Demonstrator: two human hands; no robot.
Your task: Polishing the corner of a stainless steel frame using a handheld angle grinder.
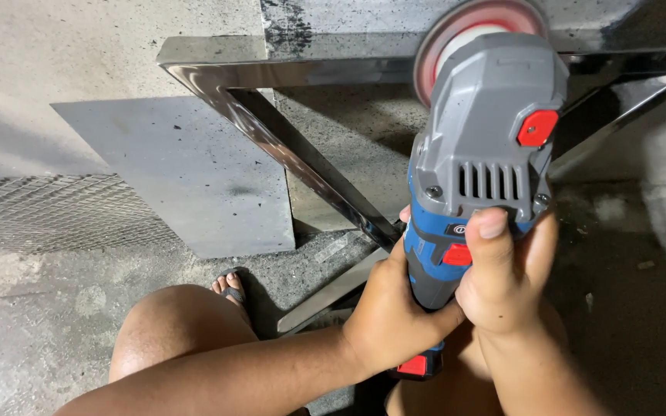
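A blue and grey cordless angle grinder [481, 146] with red buttons points away from me, its round red-rimmed polishing disc [468, 31] at the top. My left hand [387, 304] wraps the blue handle from the left. My right hand [506, 273] grips the same handle from the right, thumb resting on the grey head. The disc sits at the shiny polished metal frame [287, 146], whose bars form a triangle on the concrete floor.
A flat grey metal sheet [186, 177] lies left of the frame. Wire mesh [48, 212] covers the floor at the left. My bare knee [179, 323] and a foot in a sandal [231, 291] are below the frame.
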